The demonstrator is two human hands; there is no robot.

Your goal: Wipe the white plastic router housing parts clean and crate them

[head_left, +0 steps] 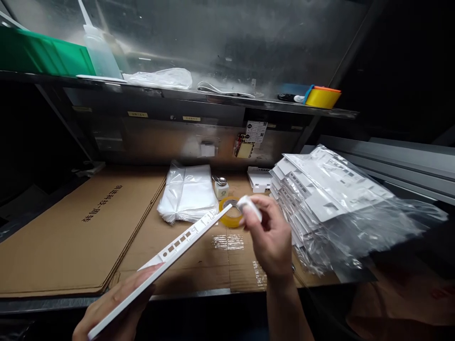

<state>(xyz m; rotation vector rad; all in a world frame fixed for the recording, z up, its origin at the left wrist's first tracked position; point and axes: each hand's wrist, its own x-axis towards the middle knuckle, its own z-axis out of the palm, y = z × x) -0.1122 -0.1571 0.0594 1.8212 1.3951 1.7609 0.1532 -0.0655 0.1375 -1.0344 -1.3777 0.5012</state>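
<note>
1. Left hand point(110, 296) holds the white panel point(188, 240) low at its near end, tilted up and away; that grip leaves the slotted side exposed.
2. Right hand point(273, 232) pinches a small white wad point(250, 207) between thumb and fingers, near the panel's far end; whether they touch, I cannot tell. The pinch seems to suit light, local contact.
3. Beyond that end lies the tape roll point(230, 222), with the pump bottle point(222, 190) just behind, probably placed for an easy reach.
4. Clear bags point(192, 192) lie flat to the left of the bottle; bagged panels point(327, 184) are piled at the right, perhaps to leave the middle for handling.
5. Cardboard point(199, 272) lies underneath, likely as padding.
</note>
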